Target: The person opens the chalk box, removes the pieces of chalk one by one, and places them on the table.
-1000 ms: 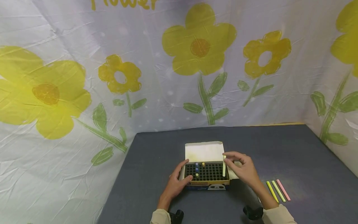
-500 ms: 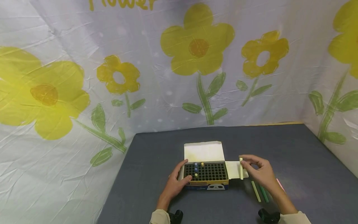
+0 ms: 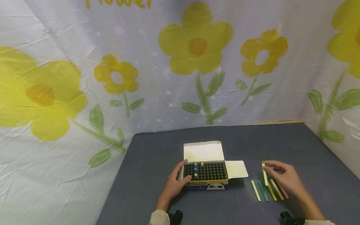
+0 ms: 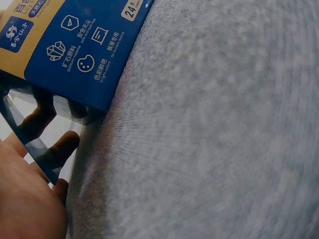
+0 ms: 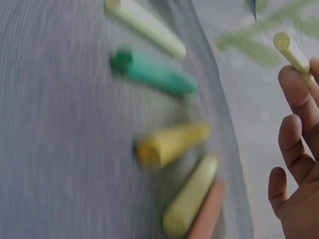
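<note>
My left hand (image 3: 174, 185) grips the left end of an open chalk box (image 3: 207, 183), thumb at the front edge and a finger at the back. Several chalk sticks stand in the box's black holed insert (image 3: 212, 171), near its left side: blue, orange and pale yellow. Past the box's right flap, my right hand (image 3: 288, 178) pinches a pale yellow chalk stick (image 3: 265, 175) near its top, held roughly upright. Below that stick lies a row of loose chalk: whitish (image 3: 256, 190), green (image 3: 263, 191), yellow (image 3: 272, 192), light yellow-green (image 3: 277, 189) and reddish (image 3: 284, 192).
The box's white lid (image 3: 203, 150) stands raised at the back, and its side flap (image 3: 236, 169) sticks out to the right. Under everything is a dark grey tabletop (image 3: 157, 150). A flower-printed curtain (image 3: 157, 78) hangs behind and beside the table.
My right hand has carried the pale yellow chalk stick from the box's right end rightward to above the loose chalk. The left hand keeps its grip on the box.
</note>
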Available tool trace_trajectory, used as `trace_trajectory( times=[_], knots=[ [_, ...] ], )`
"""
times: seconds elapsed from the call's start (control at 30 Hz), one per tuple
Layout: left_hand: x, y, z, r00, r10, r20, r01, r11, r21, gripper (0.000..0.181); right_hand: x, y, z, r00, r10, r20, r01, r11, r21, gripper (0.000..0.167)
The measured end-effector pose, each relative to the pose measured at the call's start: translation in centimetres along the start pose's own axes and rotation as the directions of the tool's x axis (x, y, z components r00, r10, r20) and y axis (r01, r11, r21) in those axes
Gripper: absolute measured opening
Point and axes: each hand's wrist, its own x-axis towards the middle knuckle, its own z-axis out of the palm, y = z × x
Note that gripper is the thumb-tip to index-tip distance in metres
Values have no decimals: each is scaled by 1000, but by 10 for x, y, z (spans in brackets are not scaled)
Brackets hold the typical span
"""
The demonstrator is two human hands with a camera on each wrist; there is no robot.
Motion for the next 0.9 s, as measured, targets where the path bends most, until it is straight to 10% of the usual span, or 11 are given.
trace_trajectory(
  times=[0.67, 0.9],
  knots=[
    [1, -2, -1, 1000, 19, 11, -19, 1000, -3, 65, -15, 40, -36, 979, 170, 113, -142, 965, -219, 39],
    [0, -2, 0, 1000, 9, 7, -9, 1000, 0, 65, -10, 43, -38, 987, 109, 113, -58, 922, -383, 28]
  ],
)
